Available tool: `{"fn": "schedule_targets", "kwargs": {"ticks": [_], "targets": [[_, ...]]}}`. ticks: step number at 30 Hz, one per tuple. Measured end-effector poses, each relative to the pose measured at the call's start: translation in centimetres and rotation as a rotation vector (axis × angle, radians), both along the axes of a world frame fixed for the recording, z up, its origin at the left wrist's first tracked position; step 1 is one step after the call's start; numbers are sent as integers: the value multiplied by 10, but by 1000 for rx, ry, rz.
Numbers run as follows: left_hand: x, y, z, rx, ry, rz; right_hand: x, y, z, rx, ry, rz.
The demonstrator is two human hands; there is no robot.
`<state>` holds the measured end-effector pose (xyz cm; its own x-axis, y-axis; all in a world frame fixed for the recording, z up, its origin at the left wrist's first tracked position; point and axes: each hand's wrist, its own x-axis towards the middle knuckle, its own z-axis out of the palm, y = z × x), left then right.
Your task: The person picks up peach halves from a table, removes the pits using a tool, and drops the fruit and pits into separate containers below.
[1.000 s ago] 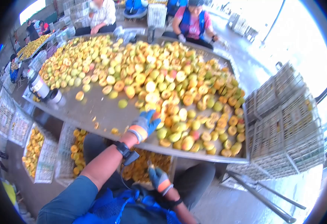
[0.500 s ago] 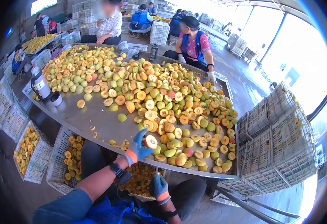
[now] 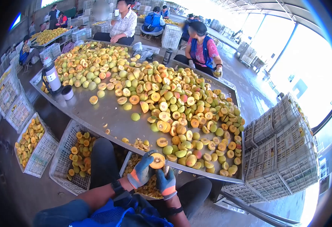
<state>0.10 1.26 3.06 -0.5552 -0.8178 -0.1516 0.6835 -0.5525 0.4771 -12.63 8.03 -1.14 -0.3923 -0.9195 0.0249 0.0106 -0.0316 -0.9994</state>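
My left hand [image 3: 142,170], in a blue and orange glove, is closed around a halved peach [image 3: 157,160], its yellow cut face and darker centre turned up. Just right of it, my right hand [image 3: 166,183], gloved the same way, is closed close beneath the fruit. A thin pale thing shows at its fingertips, too small to name. Both hands are at the near edge of a metal table [image 3: 94,109] heaped with whole and halved peaches [image 3: 196,109]. Below them, between the knees, a crate holds peach scraps [image 3: 150,188].
Left of my legs stand a crate [image 3: 56,166] of peach halves and another white crate [image 3: 41,160]. Stacked crates [image 3: 283,151] rise at the right. A thermos [image 3: 52,77] and a cup [image 3: 67,92] stand on the table. Two people [image 3: 202,49] [image 3: 124,22] sit across it.
My left hand has drawn the peach half back from the table's edge towards me. My right hand has risen to meet it. The view has shifted slightly.
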Motion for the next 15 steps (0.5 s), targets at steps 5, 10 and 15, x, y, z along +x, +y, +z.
{"fn": "schedule_targets", "kwargs": {"ticks": [5,10,15], "targets": [[8,-10,-7,30,97,175,-3,12,38,26,-169,46],[25,-11,16,18,149,125,0,11,49,-283,836,123],[24,-8,14,41,96,126,12,8,53,-162,638,194]]}}
